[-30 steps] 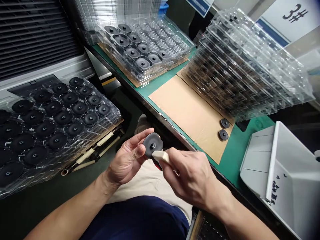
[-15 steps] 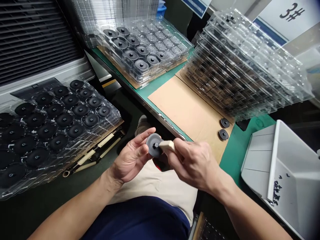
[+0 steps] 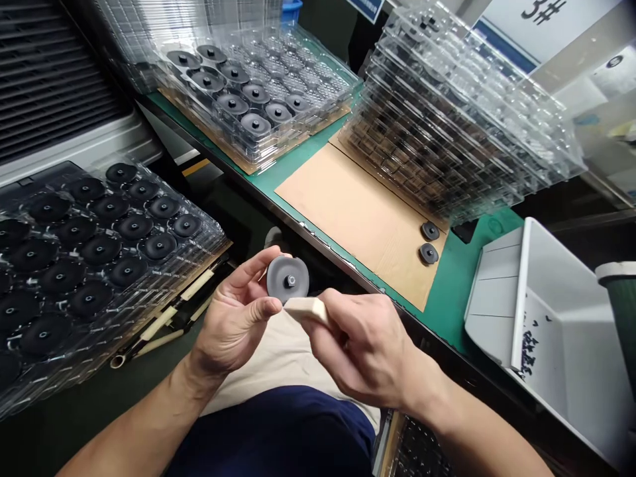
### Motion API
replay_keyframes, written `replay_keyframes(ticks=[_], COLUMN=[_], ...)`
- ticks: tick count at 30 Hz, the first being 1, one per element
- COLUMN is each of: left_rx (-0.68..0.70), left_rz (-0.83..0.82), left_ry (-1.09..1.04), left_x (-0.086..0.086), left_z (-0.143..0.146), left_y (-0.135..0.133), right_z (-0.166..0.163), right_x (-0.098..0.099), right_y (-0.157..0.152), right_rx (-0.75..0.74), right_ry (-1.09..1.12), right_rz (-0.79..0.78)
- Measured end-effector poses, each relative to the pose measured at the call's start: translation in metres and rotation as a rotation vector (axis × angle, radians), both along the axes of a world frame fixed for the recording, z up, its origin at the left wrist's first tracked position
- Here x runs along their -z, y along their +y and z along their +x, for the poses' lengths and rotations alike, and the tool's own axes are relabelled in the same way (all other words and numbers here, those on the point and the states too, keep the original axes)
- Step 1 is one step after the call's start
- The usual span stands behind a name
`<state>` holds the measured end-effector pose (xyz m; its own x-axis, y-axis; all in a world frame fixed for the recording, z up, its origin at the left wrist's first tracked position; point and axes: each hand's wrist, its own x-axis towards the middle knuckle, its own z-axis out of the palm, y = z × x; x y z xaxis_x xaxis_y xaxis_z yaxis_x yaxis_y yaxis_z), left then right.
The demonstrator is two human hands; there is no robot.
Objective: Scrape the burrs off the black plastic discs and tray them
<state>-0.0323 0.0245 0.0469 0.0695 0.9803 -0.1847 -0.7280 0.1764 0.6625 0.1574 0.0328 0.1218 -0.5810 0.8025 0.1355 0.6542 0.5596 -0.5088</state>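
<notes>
My left hand (image 3: 233,324) pinches a round dark grey disc (image 3: 287,278) with a small hub in its middle, held upright above my lap. My right hand (image 3: 365,348) is closed around a cream-coloured flat tool (image 3: 307,309), whose tip touches the disc's lower edge. Two loose discs (image 3: 429,242) lie on a brown cardboard sheet (image 3: 358,212) on the green table.
A clear blister tray (image 3: 94,245) full of black discs sits at my left. Another tray (image 3: 248,93), partly filled, stands at the table's far side. A tall stack of clear trays (image 3: 462,126) is at the right. A white bin (image 3: 561,344) holds small dark scraps.
The tool's tip has moved from the disc's hub down to its lower edge. Both hands sit slightly lower and further left in view as the camera shifted.
</notes>
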Motion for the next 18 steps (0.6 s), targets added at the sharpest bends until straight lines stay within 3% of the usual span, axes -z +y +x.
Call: replay_keyframes(ticks=[4,8,12,15,18], left_rx=[0.065,0.1,0.117,0.126,0.125], left_rz=[-0.029,-0.059,-0.07,-0.082,-0.088], left_ry=[-0.001,-0.007,0.0,0.0,0.007], left_x=[-0.0017,-0.0045,-0.0044,-0.0029,-0.0016], left_z=[-0.0013,-0.0027,-0.0032,-0.0038,-0.0044], left_y=[-0.0002,-0.0012,-0.0029,-0.0041,-0.0046], right_z=[0.001,0.004,0.0066,0.0082,0.0096], right_x=[-0.0001,-0.0013,0.0004,0.0023,0.0041], right_y=[0.0022,0.001,0.0002,-0.0001,0.0], right_rx=[0.101,-0.007,0.087,-0.019,0.037], right_ry=[-0.03,0.001,-0.059,-0.076,-0.081], right_rz=[0.079,-0.006,0.086,0.056,0.1])
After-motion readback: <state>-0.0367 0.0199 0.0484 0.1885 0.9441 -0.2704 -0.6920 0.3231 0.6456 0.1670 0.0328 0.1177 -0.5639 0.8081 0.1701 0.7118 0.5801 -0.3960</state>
